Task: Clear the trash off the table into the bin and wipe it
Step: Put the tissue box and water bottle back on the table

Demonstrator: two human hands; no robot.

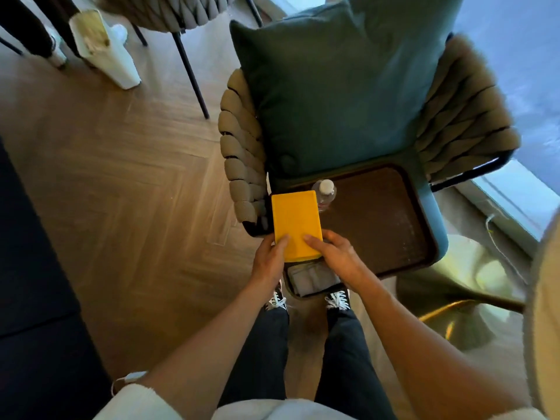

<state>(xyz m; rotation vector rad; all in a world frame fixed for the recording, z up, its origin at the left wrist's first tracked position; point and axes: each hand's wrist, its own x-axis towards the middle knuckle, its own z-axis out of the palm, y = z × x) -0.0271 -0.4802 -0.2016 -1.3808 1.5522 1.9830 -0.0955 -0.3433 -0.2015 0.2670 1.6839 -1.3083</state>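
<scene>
Down at the bottom, two feet in dark laced shoes (338, 299) stand on the herringbone wood floor (121, 183), right in front of a woven armchair (242, 165). Just above them, both hands are up on a yellow folded cloth (295, 224): the left hand (270, 258) grips its near left corner, fingers curled under and thumb on top, and the right hand (335, 253) holds the near right edge the same way. So both grips are clamped on the cloth, held flat above the near corner of a dark brown tray (381, 219) that sits on the chair seat. Under the cloth, some grey folded fabric (312, 280) shows on the tray. Just beyond stands a clear plastic bottle (324, 194) with a white cap, upright on the tray. Behind it a teal cushion (336, 95) leans on the chair back. Far left, a white bin (104, 48) stands on the floor, well apart. My read: wiping hasn't begun, and the bottle isn't binned yet.
</scene>
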